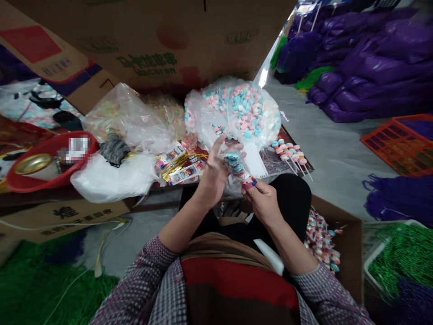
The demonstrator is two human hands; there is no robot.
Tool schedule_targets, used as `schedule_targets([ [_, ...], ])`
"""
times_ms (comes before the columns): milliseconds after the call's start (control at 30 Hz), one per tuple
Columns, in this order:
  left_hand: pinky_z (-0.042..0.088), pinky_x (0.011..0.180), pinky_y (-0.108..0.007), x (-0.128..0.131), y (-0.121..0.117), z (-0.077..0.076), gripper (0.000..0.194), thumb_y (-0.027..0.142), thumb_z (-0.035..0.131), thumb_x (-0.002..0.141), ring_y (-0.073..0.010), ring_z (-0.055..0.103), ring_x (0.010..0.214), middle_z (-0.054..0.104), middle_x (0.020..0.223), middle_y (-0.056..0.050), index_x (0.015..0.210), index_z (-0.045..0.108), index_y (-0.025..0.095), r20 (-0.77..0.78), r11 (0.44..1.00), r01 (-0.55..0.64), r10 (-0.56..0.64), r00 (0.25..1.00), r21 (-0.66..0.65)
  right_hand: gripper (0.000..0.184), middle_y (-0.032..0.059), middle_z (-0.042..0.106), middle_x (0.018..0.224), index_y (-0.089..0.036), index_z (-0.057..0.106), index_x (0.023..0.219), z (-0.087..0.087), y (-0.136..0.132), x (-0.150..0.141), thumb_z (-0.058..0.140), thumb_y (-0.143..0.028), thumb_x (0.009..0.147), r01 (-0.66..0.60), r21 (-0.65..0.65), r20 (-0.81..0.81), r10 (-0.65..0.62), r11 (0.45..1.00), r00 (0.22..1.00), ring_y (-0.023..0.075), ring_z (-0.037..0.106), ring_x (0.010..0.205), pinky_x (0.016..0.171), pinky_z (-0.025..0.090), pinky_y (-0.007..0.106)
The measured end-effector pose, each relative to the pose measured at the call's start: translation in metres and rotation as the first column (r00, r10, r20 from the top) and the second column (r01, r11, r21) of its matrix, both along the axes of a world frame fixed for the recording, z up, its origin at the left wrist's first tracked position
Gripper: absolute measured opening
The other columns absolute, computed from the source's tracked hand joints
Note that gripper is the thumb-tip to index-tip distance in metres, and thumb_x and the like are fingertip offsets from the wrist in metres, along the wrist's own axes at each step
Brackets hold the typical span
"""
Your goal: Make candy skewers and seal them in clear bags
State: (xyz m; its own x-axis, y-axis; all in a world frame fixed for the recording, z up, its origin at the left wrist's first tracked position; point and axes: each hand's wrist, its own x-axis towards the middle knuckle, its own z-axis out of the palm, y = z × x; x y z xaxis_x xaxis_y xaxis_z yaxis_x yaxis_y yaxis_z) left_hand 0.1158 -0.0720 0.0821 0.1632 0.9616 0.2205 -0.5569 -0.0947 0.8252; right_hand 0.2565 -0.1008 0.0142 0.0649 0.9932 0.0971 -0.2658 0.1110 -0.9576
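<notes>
My right hand (265,201) pinches the lower end of a candy skewer (235,164), a stack of blue and pink sweets in a clear wrapper with a colourful printed base. Beside its upper part is my left hand (214,178), fingers raised and apart; whether they touch the wrapper is unclear. Just beyond lies a large clear bag of pink and blue candies (243,108). Printed wrappers (186,174) and gold twist ties (172,170) lie left of my left hand. Several bare candy skewers on white sticks (291,151) rest at the table's right end.
A cardboard box (152,40) stands behind the table. At left are a red basin (20,178), a white plastic bag (111,178) and dark gloves (114,149). Wrapped candy skewers (323,239) fill a box by my right leg. An orange crate (389,144) and purple sacks (379,67) sit further right.
</notes>
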Motion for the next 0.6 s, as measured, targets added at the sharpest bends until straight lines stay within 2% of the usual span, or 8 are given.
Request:
schedule_targets([
  [100, 0.06, 0.095, -0.045, -0.004, 0.001, 0.023, 0.063, 0.079, 0.061, 0.082, -0.0312, 0.066, 0.126, 0.075, 0.113, -0.01, 0.111, 0.065, 0.024, 0.014, 0.997, 0.008, -0.007, 1.0, -0.072, 0.041, -0.0038, 0.055, 0.058, -0.019, 0.07, 0.068, -0.005, 0.001, 0.0, 0.081, -0.057, 0.079, 0.019, 0.023, 0.041, -0.02, 1.0, 0.999, 0.0077, 0.04, 0.05, 0.05, 0.03, 0.026],
  [200, 0.061, 0.084, -0.04, -0.003, 0.0, 0.03, 0.043, 0.064, 0.07, 0.083, -0.0271, 0.073, 0.108, 0.075, 0.092, -0.008, 0.089, 0.063, 0.022, -0.019, 0.993, 0.017, -0.02, 1.0, -0.113, 0.042, -0.0036, 0.056, 0.059, -0.019, 0.068, 0.066, -0.006, 0.0, -0.002, 0.081, -0.056, 0.079, 0.029, 0.023, 0.059, -0.03, 0.999, 0.998, 0.008, 0.04, 0.05, 0.05, 0.03, 0.026],
  [333, 0.061, 0.078, -0.037, 0.001, -0.002, 0.027, 0.034, 0.051, 0.074, 0.079, -0.0242, 0.074, 0.098, 0.073, 0.082, -0.004, 0.089, 0.059, 0.022, 0.003, 0.99, 0.014, -0.014, 1.0, -0.141, 0.044, -0.0035, 0.056, 0.058, -0.019, 0.066, 0.065, -0.004, -0.001, -0.004, 0.08, -0.058, 0.079, 0.032, 0.0, 0.069, -0.032, 0.999, 0.997, 0.0083, 0.04, 0.049, 0.05, 0.03, 0.026],
  [467, 0.06, 0.074, -0.033, 0.004, -0.004, 0.022, 0.035, 0.05, 0.076, 0.079, -0.0222, 0.074, 0.093, 0.073, 0.081, -0.003, 0.094, 0.06, 0.022, 0.013, 0.991, 0.002, 0.0, 1.0, -0.13, 0.046, -0.0036, 0.055, 0.056, -0.019, 0.064, 0.063, -0.002, -0.001, -0.007, 0.081, -0.06, 0.077, 0.026, -0.024, 0.046, -0.025, 0.999, 0.999, 0.0081, 0.04, 0.049, 0.049, 0.029, 0.026],
  [600, 0.058, 0.073, -0.029, 0.01, -0.006, 0.003, 0.035, 0.053, 0.073, 0.085, -0.0195, 0.074, 0.094, 0.076, 0.09, -0.004, 0.102, 0.064, 0.023, -0.018, 0.999, -0.047, 0.047, 0.999, -0.003, 0.047, -0.0056, 0.048, 0.052, -0.019, 0.065, 0.064, 0.002, -0.002, -0.013, 0.084, -0.061, 0.073, -0.012, -0.049, -0.053, 0.009, 0.999, 0.999, 0.0064, 0.032, 0.047, 0.048, 0.026, 0.026],
])
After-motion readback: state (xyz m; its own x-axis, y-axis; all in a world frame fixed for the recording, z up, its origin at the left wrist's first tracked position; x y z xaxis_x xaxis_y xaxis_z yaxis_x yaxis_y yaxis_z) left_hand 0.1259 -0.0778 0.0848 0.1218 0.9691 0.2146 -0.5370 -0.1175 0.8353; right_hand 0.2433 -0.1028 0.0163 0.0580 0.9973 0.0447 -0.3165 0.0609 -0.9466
